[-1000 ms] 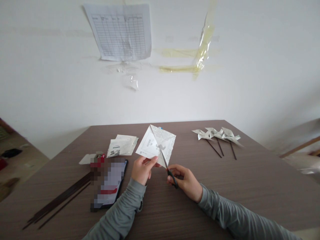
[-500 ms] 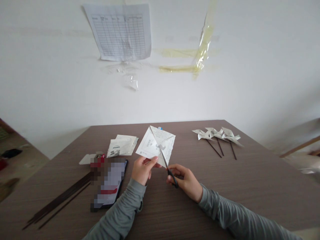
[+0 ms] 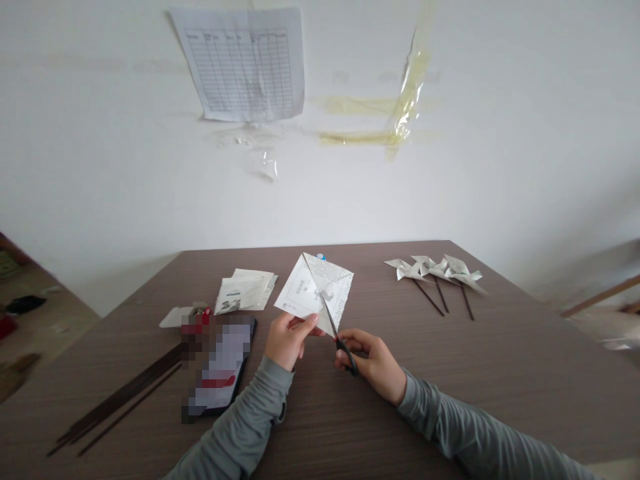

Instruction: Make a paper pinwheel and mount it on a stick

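Observation:
My left hand (image 3: 287, 339) pinches the near corner of a printed square of paper (image 3: 306, 288) and holds it tilted up over the brown table (image 3: 500, 360). In my right hand (image 3: 373, 361) are small black-handled scissors (image 3: 337, 332). Their blades point up and away into the paper along a diagonal crease from its near corner.
A stack of printed paper squares (image 3: 244, 291) lies behind my left hand. A phone (image 3: 220, 363), a small box (image 3: 187, 317) and a bundle of dark sticks (image 3: 120, 400) lie at the left. Three finished paper pinwheels on sticks (image 3: 440, 275) rest at the far right. A printed sheet (image 3: 245, 63) hangs on the wall.
Almost nothing has moved; both hands, the paper and the scissors keep their places, with only a slight shift of the view.

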The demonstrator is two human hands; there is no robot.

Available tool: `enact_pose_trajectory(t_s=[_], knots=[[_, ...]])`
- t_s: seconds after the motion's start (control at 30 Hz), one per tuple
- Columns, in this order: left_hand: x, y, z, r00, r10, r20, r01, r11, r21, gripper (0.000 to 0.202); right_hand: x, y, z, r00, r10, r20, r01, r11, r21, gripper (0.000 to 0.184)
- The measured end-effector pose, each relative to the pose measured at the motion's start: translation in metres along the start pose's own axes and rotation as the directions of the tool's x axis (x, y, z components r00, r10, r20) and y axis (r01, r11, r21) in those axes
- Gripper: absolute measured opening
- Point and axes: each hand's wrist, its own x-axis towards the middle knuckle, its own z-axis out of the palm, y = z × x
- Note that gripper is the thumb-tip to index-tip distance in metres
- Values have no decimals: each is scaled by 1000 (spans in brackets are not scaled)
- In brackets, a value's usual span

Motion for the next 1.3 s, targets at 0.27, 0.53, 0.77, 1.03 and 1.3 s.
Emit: enact_pose_trajectory(t_s=[0.27, 0.53, 0.77, 1.03, 1.3], knots=[[3, -2, -3, 1000, -19, 22, 19, 1000, 10, 39, 0, 1, 0, 1000, 10, -5, -10, 1000, 7, 77], [-2, 2, 2, 1000, -6, 10, 6, 1000, 13, 32, 1, 6, 0, 1000, -3, -8, 3, 999, 46, 76], [-5, 6, 2, 1000, -24, 6, 24, 999, 21, 22, 1, 1, 0, 1000, 12, -5, -11, 998, 63, 70], [-6, 5, 4, 1000, -31, 1, 31, 1000, 4, 22, 0, -1, 1, 1000, 12, -6, -12, 999, 41, 73], [-1, 2, 1, 999, -27, -29, 27, 1000, 10, 30, -2, -4, 2, 1000, 9, -4, -9, 1000, 7, 76]])
